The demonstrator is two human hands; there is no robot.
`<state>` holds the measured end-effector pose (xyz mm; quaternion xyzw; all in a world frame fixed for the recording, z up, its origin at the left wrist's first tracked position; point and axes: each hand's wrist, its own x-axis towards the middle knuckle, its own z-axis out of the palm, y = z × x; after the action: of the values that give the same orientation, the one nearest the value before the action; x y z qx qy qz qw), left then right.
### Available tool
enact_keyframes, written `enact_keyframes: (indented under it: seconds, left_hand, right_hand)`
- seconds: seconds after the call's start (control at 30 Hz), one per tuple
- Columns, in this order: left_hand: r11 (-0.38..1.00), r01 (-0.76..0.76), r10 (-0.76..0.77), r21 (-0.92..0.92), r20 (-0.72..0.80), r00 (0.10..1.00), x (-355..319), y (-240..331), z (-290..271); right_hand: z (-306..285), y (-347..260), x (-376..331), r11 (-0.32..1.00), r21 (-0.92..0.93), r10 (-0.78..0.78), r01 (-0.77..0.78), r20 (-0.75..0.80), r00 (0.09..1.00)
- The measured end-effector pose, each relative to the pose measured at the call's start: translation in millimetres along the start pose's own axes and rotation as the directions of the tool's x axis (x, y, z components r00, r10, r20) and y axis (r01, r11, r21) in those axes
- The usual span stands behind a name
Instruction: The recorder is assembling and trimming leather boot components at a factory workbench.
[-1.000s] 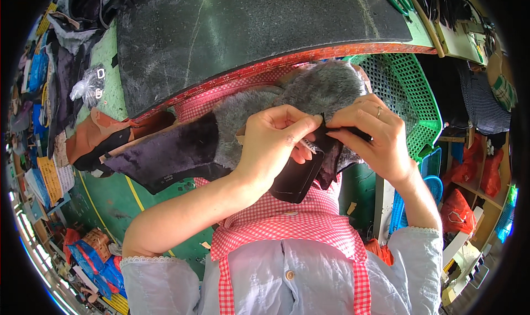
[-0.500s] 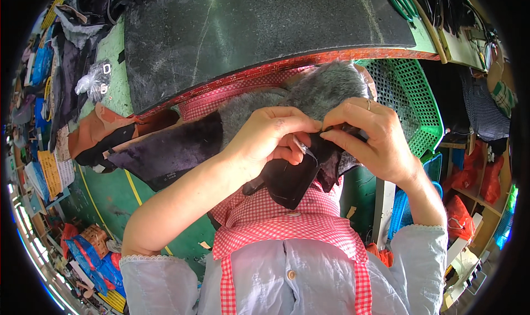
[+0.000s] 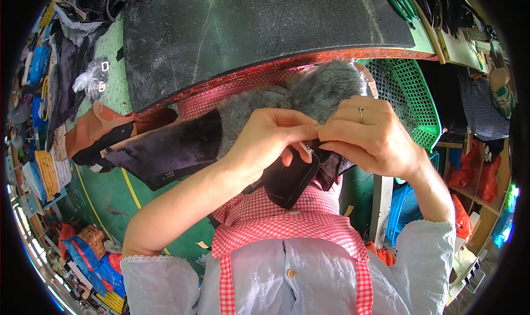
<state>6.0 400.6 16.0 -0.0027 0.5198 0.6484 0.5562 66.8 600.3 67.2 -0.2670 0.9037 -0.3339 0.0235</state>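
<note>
Both hands meet over a black, leather-like piece (image 3: 288, 177) that lies in my lap, joined or next to grey fur (image 3: 331, 86). My left hand (image 3: 273, 141) is closed, thumb and forefinger pinched together. Under its curled fingers shows a small silvery strip (image 3: 308, 151), whose kind I cannot make out. My right hand (image 3: 372, 133), with a ring on one finger, is closed on the upper edge of the black piece, fingertips nearly touching the left ones. What lies between the fingertips is hidden. A dark purple-black flap (image 3: 171, 149) stretches left from the fur.
A dark slab (image 3: 259, 33) with a red front edge covers the table ahead. A green plastic basket (image 3: 419, 105) stands at the right. Brown leather scraps (image 3: 96, 130) and a clear plastic bag (image 3: 88, 83) lie at the left. My lap has a red checked apron (image 3: 287, 235).
My right hand has turned, its knuckles rolling up and its fingers closing in more. The right forearm has shifted slightly outward. My left hand stays pinched in nearly the same place.
</note>
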Motion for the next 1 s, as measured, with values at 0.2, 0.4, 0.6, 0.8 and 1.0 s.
enact_keyframes:
  seconds: [0.2,0.4,0.6,0.8,1.0]
  left_hand:
    - [0.998,-0.048,0.047,0.030,0.043,0.998,-5.3,5.1,-3.6]
    - [0.998,-0.024,0.012,0.062,0.192,0.981,-11.0,4.8,-5.0]
    - [0.980,-0.113,0.085,0.165,0.164,0.983,-21.1,7.5,-12.1]
    - [0.977,-0.131,0.116,0.168,0.100,0.988,-25.6,13.6,-16.7]
    - [0.982,-0.084,0.075,0.170,0.059,0.995,-20.6,15.5,-19.5]
  right_hand:
    - [7.3,-0.2,-6.0,0.963,0.174,0.224,-0.207,-0.084,0.971]
    - [11.8,-4.5,-6.6,0.896,0.264,0.406,-0.356,-0.166,0.898]
    - [2.9,57.4,39.7,0.929,0.078,0.356,-0.363,-0.460,0.813]
    - [1.5,117.9,93.4,0.910,-0.254,0.151,-0.327,-0.532,0.833]
    - [-22.5,134.7,82.0,0.915,-0.191,0.183,-0.356,-0.590,0.786]
